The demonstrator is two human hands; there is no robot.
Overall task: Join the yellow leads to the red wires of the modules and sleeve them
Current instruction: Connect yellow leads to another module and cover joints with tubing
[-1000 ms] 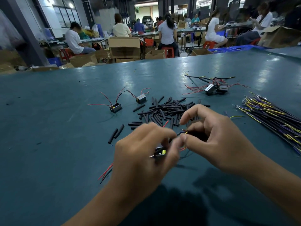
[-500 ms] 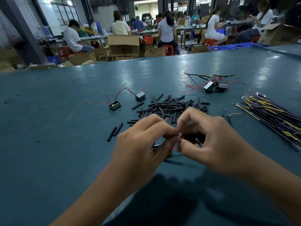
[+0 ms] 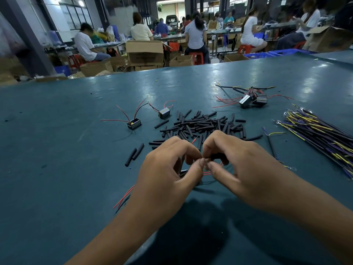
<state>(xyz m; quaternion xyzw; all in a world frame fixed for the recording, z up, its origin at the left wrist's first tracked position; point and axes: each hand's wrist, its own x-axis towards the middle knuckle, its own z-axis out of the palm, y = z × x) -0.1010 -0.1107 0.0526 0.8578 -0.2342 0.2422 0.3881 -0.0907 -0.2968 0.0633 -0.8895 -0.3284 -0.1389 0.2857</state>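
Your table (image 3: 57, 150) is smooth teal. On its right lies one bundle of yellow leads (image 3: 321, 131); mid-table, a heap of short black sleeves (image 3: 202, 124). Two modules (image 3: 134, 123) sit left, more tangled at the far right (image 3: 252, 100). Your left hand (image 3: 168, 175) and right hand (image 3: 242, 169) meet, fingertips curled, pinching one red wire (image 3: 206, 173).

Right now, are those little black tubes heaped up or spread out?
Mostly heaped: the black tubes lie crisscrossed in one loose pile beyond the hands, with two stray tubes side by side to its left.
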